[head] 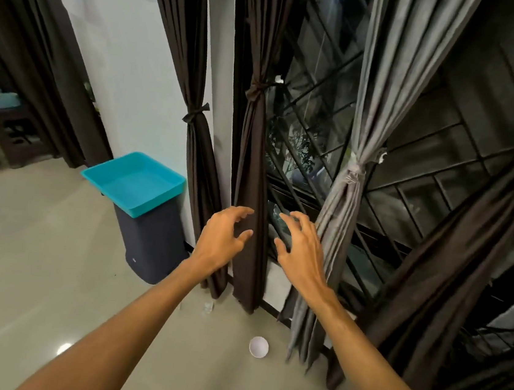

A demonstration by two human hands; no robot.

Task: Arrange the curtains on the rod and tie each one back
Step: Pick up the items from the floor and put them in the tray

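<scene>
Reaching forward with the bare left forearm (134, 328) and bare right forearm (372, 352), converging from the lower edge. Holding the bare left hand (222, 239) and bare right hand (302, 253) level, near each other yet apart, backs toward the camera. Spreading the fingers (245, 210), loosely curled, thumbs inward, gripping nothing.

Tile floor (33, 265): white bowl (258, 347); dark bin (151, 240), well apart.

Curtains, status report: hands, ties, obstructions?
Left hand open at brown curtain; right hand open, empty. Brown curtain and grey curtain both tied. White cup on floor nearby.
</scene>
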